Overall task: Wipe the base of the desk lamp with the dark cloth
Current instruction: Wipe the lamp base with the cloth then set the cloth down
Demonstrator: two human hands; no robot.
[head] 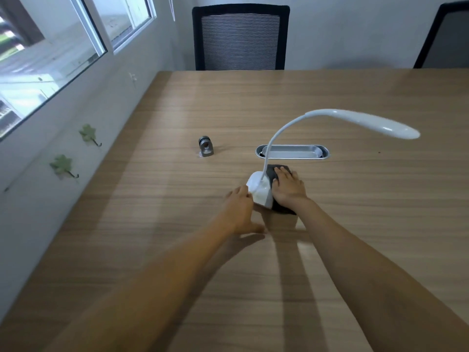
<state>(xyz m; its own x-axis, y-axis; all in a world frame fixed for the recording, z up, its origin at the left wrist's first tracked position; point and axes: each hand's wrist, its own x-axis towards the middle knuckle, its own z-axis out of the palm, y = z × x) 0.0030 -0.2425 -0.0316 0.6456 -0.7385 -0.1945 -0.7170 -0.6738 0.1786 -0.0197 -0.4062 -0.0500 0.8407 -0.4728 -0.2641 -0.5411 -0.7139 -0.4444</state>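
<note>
Just right of frame centre, the right hand (289, 188) is lying flat, fingers spread, on the dark cloth (275, 174), pressing it against the smooth white lamp base (258, 189). The left hand (239, 209) is touching the base's left side with loosely open fingers. Above them, an oval metal cable tray (291, 151) is sitting recessed in the wood-grain table (157, 199); its contents are unclear.

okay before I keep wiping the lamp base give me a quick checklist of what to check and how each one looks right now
1. Cloth against the lamp base: ok, it sits on the base's right side.
2. Right hand flat on the cloth: ok.
3. Left hand steadying the base: ok, fingertips at its left side.
4. Base flat on the table: cannot tell, hands and cloth hide its edge.
5. Lamp head clear of obstacles: ok.
6. Small metal part out of the way: ok, apart on the left.
</note>
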